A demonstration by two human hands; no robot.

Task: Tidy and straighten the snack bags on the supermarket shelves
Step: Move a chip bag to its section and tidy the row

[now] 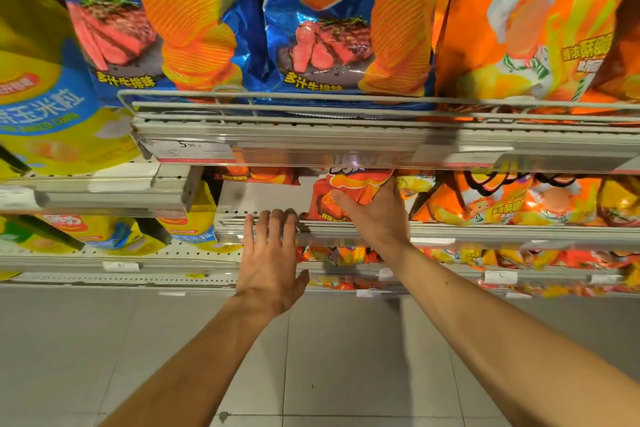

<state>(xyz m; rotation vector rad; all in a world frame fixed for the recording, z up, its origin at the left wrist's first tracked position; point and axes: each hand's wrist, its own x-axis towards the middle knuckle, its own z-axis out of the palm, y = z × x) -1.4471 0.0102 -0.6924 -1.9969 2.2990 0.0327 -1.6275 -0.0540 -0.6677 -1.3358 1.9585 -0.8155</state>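
Observation:
My right hand [375, 215] grips an orange-red chip bag [349, 189] that stands upright on the middle shelf [485, 230], just under the shelf above. My left hand [272, 253] is spread flat, fingers apart, with its fingertips at the front edge of the same shelf to the left of that bag; it holds nothing. A bare stretch of shelf [263, 198] lies behind my left hand, with another orange-red bag [263, 175] further back.
Two blue steak-flavour chip bags [149, 28] and orange bags [540, 28] fill the upper shelf behind a wire rail [311, 104]. Orange bags [502, 204] stand to the right on the middle shelf. Yellow corn-snack bags [45, 97] are at left. Grey floor tiles [346, 357] lie below.

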